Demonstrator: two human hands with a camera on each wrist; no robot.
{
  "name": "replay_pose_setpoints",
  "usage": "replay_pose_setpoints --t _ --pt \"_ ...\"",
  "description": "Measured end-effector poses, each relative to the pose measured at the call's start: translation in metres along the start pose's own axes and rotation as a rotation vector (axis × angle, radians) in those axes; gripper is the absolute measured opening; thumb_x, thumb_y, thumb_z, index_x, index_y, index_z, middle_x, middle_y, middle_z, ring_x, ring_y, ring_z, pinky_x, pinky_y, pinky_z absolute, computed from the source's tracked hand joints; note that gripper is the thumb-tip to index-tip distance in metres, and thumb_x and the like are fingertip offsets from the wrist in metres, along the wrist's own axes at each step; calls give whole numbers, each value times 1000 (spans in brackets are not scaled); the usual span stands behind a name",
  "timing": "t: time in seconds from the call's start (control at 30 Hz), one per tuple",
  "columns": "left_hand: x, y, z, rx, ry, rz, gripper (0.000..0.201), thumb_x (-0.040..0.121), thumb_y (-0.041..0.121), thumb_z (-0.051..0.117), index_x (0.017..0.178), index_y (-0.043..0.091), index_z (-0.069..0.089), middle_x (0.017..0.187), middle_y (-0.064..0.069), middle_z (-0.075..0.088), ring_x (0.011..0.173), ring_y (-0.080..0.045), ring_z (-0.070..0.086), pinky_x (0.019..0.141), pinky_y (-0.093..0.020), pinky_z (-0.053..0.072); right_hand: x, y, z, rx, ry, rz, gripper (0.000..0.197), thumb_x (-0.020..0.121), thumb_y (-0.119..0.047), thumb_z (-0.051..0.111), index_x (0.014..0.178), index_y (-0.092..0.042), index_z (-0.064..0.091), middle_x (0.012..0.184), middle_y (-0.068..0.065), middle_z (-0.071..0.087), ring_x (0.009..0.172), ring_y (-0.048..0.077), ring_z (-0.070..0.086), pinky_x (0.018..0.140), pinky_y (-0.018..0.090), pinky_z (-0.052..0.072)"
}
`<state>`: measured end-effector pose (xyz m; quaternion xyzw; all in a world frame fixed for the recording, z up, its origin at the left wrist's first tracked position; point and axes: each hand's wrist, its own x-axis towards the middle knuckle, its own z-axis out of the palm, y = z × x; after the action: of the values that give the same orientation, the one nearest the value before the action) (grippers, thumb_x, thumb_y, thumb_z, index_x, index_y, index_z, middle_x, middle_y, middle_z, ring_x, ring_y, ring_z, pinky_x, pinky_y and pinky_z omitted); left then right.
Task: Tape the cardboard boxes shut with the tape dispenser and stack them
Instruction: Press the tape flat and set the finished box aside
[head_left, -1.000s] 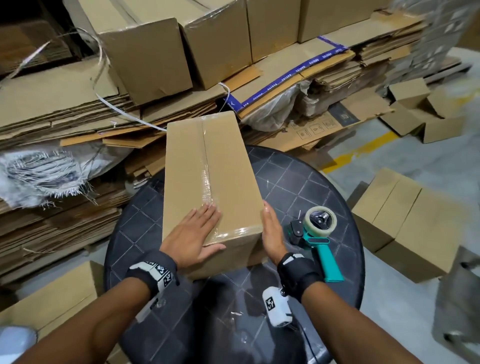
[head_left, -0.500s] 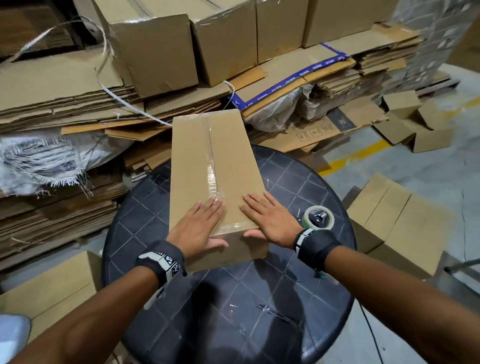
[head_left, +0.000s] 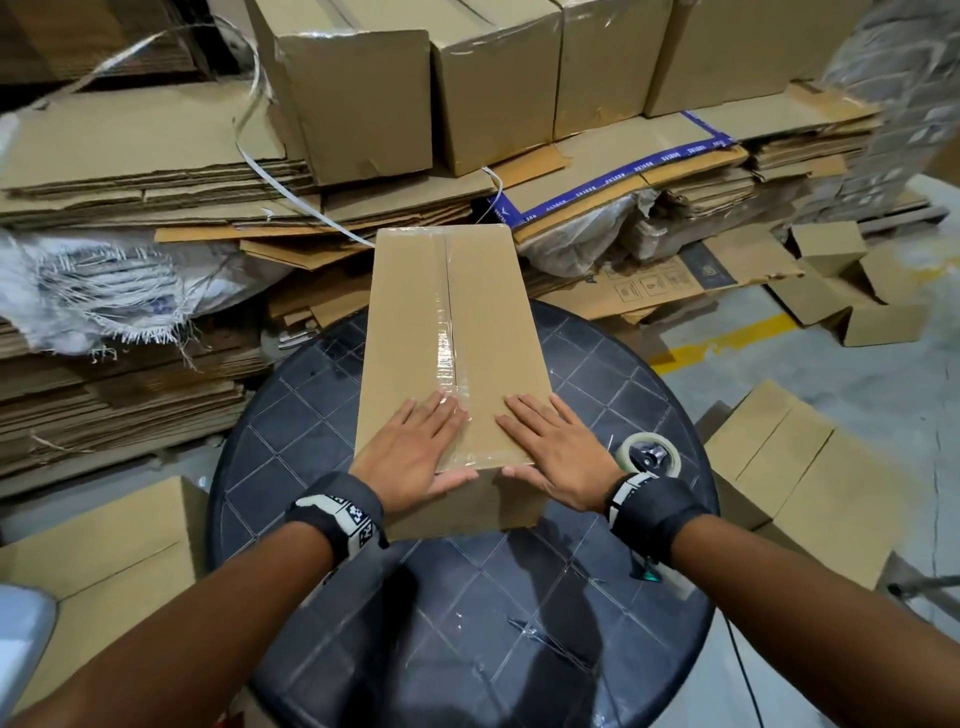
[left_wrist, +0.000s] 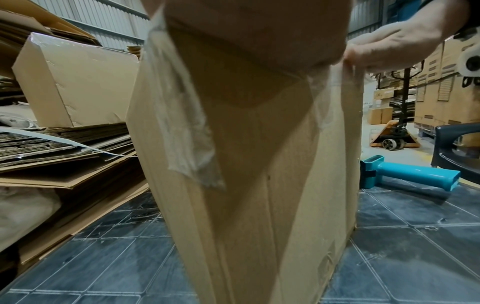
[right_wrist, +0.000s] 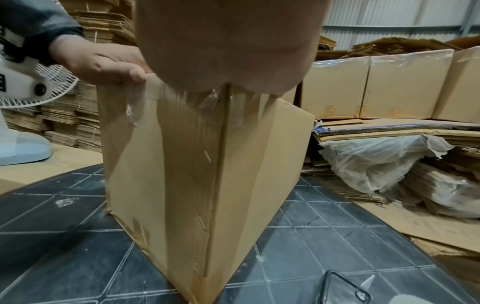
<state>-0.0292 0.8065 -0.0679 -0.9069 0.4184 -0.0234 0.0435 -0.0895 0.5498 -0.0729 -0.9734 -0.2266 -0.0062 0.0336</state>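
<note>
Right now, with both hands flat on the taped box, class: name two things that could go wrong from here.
1. The tape end hanging down the box's near face looks wrinkled and partly loose; it may peel unless pressed down.
2. The dispenser lies close beside the right hand near the table edge; lifting the box could knock it off.
The left hand presses the seam.

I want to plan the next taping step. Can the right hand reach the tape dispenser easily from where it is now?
Probably yes. The right hand lies flat on the box, and the tape dispenser lies on the table just beside that wrist, with nothing between them.
</note>
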Motion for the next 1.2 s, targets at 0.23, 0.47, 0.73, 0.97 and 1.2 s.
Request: replay_pose_setpoints --t 0.23,0.47,0.73,0.97,1.2 --pt "1 0 3 25 -50 -23 103 86 85 11 159 13 17 166 -12 16 154 -28 9 124 -47 10 0 11 -14 5 -123 -70 97 87 -85 13 160 -21 19 168 7 10 155 22 9 125 48 4" --pt "0 1 4 20 -32 -58 100 87 86 19 157 14 26 165 -13 20 153 -29 14 123 -48 16 -4 68 -38 -78 -324 -274 76 92 -77 0 158 -39 -8 168 -3 -8 155 18 -5 124 53 16" --pt "0 1 7 -7 15 -44 100 87 85 19 153 11 36 161 -15 29 151 -31 24 122 -49 23 -11 58 4 2 -33 -198 75 97 -71 29 156 -25 25 163 10 27 150 30 25 107 54 45" --pt "2 0 5 -6 -14 -37 101 86 85 16 155 12 33 163 -13 27 152 -29 21 123 -48 20 -16 51 4 144 20 -151 80 93 -74 29 156 -25 30 166 5 20 154 24 14 114 53 38" --pt "2 -1 1 -30 -38 -28 103 86 85 11 156 12 30 163 -12 25 153 -28 19 123 -48 19 -14 51 8 132 22 -123 81 94 -76 28 157 -25 28 166 8 18 154 26 13 109 57 43"
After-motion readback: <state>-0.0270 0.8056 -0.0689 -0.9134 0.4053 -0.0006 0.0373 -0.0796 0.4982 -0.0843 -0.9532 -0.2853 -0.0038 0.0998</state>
